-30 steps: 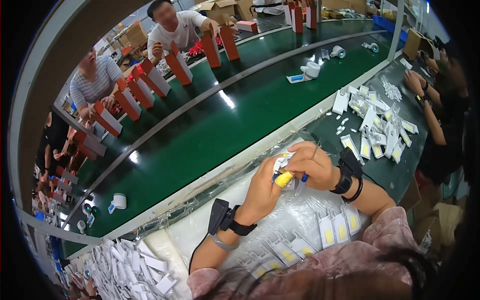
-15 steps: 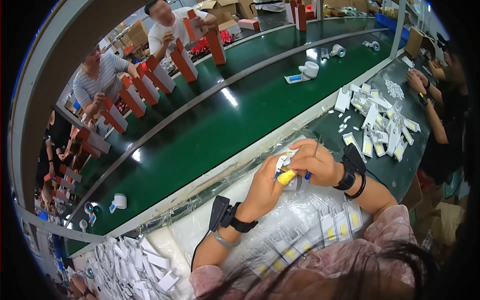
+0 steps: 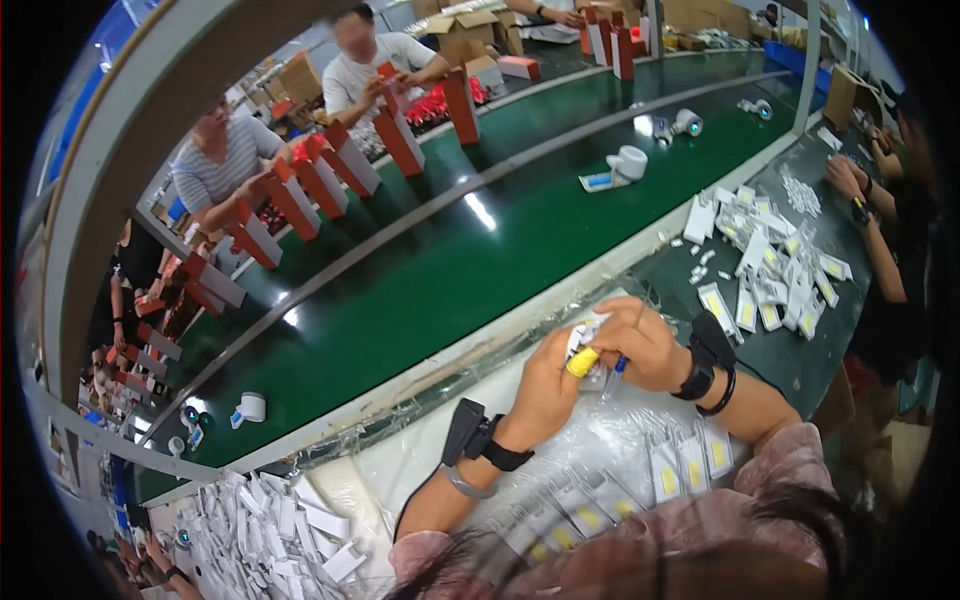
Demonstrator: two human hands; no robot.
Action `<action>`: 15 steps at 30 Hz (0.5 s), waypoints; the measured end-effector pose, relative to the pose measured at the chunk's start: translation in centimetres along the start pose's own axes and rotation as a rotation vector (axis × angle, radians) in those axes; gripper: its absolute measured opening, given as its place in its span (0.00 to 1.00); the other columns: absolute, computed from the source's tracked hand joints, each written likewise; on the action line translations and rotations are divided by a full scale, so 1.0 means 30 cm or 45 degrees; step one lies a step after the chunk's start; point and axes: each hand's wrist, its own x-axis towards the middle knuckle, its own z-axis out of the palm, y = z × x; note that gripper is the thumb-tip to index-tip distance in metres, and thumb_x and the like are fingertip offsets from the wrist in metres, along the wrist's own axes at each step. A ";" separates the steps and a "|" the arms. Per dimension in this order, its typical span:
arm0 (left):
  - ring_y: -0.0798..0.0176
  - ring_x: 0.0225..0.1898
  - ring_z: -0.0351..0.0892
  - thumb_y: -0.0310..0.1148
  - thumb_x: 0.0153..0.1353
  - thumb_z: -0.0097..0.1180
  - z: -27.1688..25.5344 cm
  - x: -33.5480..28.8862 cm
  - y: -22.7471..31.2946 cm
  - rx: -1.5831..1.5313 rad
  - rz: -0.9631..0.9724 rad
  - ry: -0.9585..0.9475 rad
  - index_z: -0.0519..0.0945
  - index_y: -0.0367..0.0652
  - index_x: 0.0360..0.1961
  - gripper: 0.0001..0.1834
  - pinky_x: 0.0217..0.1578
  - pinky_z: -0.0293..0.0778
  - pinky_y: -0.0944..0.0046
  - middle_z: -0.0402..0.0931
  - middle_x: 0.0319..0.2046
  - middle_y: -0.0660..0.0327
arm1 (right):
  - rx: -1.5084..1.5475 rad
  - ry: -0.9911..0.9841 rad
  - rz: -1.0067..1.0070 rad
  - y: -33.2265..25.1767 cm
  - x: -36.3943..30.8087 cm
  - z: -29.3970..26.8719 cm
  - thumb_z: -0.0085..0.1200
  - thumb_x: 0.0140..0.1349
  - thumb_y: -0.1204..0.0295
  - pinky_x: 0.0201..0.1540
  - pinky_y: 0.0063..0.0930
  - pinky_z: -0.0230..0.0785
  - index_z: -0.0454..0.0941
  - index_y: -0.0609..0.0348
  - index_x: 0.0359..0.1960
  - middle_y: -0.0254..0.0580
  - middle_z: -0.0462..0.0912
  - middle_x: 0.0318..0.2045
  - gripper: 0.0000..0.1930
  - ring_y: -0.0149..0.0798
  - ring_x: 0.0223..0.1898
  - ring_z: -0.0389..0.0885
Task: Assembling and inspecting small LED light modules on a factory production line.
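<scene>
In front of me my left hand [image 3: 541, 392] and my right hand [image 3: 645, 348] meet, both closed around a small white plastic part [image 3: 577, 340]. Fingers hide most of it. A yellow wrap [image 3: 582, 361] covers the tip of my left thumb. Something small and blue [image 3: 621, 364] shows by my right fingers; whether it is a wrap or a tool, I cannot tell. Beneath the hands, clear plastic sheeting covers a pale padded surface [image 3: 400, 450]. Flat white pieces with yellow patches [image 3: 668, 472] lie in a row on it, close to my body.
Beyond a pale ledge runs a green conveyor [image 3: 400, 330] carrying white devices [image 3: 627, 165] and upright orange-and-white boxes [image 3: 400, 142]. White parts are heaped at left [image 3: 270, 530] and right [image 3: 765, 255]. A metal post [image 3: 808, 70] stands at right. Co-workers sit across and to the right.
My view has shifted, so most of the scene sits further right and lower. My hands stay together on the white part. A person across has lowered an orange box.
</scene>
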 end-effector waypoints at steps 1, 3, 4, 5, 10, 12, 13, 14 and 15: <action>0.43 0.43 0.77 0.23 0.63 0.48 0.000 0.007 -0.003 -0.002 0.050 0.015 0.73 0.34 0.51 0.15 0.45 0.73 0.57 0.75 0.42 0.46 | -0.016 0.008 0.030 0.001 0.004 0.001 0.63 0.45 0.83 0.50 0.43 0.74 0.78 0.62 0.34 0.42 0.78 0.30 0.13 0.47 0.38 0.79; 0.46 0.43 0.78 0.23 0.63 0.48 -0.003 0.004 0.009 -0.044 -0.010 -0.031 0.73 0.35 0.51 0.15 0.44 0.73 0.59 0.75 0.43 0.46 | 0.002 0.020 0.006 -0.010 0.011 -0.002 0.62 0.44 0.84 0.52 0.44 0.74 0.78 0.62 0.32 0.41 0.76 0.26 0.12 0.43 0.32 0.78; 0.47 0.42 0.79 0.24 0.63 0.48 0.002 -0.002 0.011 -0.058 -0.017 -0.013 0.73 0.35 0.51 0.14 0.43 0.73 0.59 0.76 0.42 0.46 | -0.009 0.019 0.006 -0.015 0.014 -0.007 0.62 0.44 0.84 0.52 0.44 0.74 0.78 0.62 0.32 0.40 0.76 0.25 0.12 0.42 0.30 0.77; 0.48 0.41 0.79 0.24 0.64 0.48 0.005 -0.003 0.011 -0.073 -0.018 0.002 0.73 0.36 0.50 0.14 0.42 0.73 0.59 0.76 0.41 0.47 | -0.025 0.019 0.005 -0.017 0.018 -0.009 0.61 0.44 0.85 0.52 0.44 0.74 0.77 0.62 0.32 0.40 0.75 0.24 0.12 0.41 0.29 0.76; 0.71 0.24 0.75 0.30 0.67 0.47 0.018 -0.009 -0.014 0.003 0.106 0.079 0.74 0.37 0.51 0.13 0.24 0.71 0.70 0.77 0.29 0.62 | -0.049 0.047 0.022 -0.035 0.021 -0.002 0.60 0.42 0.87 0.50 0.43 0.76 0.76 0.62 0.31 0.41 0.77 0.26 0.13 0.46 0.33 0.81; 0.72 0.23 0.74 0.30 0.68 0.45 0.008 -0.001 0.000 0.013 0.104 0.028 0.73 0.38 0.52 0.14 0.22 0.71 0.70 0.77 0.29 0.62 | -0.072 0.061 0.035 -0.032 0.020 -0.004 0.59 0.42 0.88 0.50 0.43 0.75 0.76 0.62 0.32 0.41 0.77 0.26 0.13 0.48 0.35 0.81; 0.72 0.23 0.74 0.30 0.68 0.45 0.002 0.000 0.002 0.016 0.107 0.027 0.73 0.38 0.52 0.14 0.22 0.71 0.70 0.77 0.29 0.62 | -0.073 0.064 0.034 -0.029 0.022 0.000 0.59 0.42 0.88 0.50 0.43 0.75 0.76 0.62 0.32 0.41 0.77 0.26 0.13 0.48 0.35 0.81; 0.72 0.23 0.74 0.31 0.69 0.45 0.001 -0.001 0.003 -0.024 0.050 0.019 0.72 0.38 0.53 0.15 0.22 0.70 0.70 0.76 0.29 0.61 | -0.061 0.068 0.043 -0.025 0.021 0.008 0.59 0.42 0.88 0.50 0.44 0.75 0.76 0.61 0.32 0.41 0.77 0.26 0.13 0.47 0.34 0.81; 0.72 0.22 0.73 0.32 0.69 0.45 0.002 -0.002 0.004 -0.065 -0.007 0.010 0.71 0.38 0.54 0.15 0.21 0.70 0.70 0.76 0.29 0.61 | -0.050 0.073 0.053 -0.023 0.020 0.010 0.58 0.42 0.88 0.51 0.44 0.75 0.76 0.61 0.32 0.41 0.76 0.26 0.14 0.46 0.33 0.80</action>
